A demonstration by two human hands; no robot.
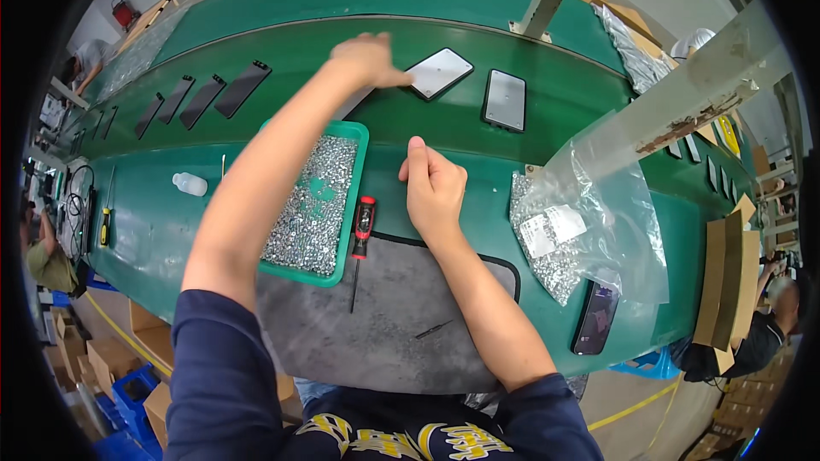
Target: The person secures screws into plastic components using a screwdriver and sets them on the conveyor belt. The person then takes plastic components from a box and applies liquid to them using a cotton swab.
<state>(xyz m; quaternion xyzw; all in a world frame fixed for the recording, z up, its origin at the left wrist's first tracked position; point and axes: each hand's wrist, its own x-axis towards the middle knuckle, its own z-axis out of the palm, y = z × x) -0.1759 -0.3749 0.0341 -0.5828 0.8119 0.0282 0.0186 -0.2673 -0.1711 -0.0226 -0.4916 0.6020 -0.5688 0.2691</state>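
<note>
My left hand (367,60) reaches over the green belt, slightly blurred, with its thumb stretched apart from the fingers. Its thumb comes close to the corner of a flat rectangular device with a pale face and dark rim (442,73); whether they touch is unclear. Another pale flat device (354,103) lies partly hidden beneath my left wrist. My right hand (436,192) hovers near the belt's front edge, fingers curled in and thumb pointing up; the inside of the hand is hidden. Left of it, a green tray (363,149) holds many small metal parts.
A red-black screwdriver (363,222) lies on the grey mat (384,350) beside a small black bit (434,329). To the right are a clear bag of metal parts (551,248), a phone (595,318) and a metal post (683,102). Dark devices (243,90) line the belt's left.
</note>
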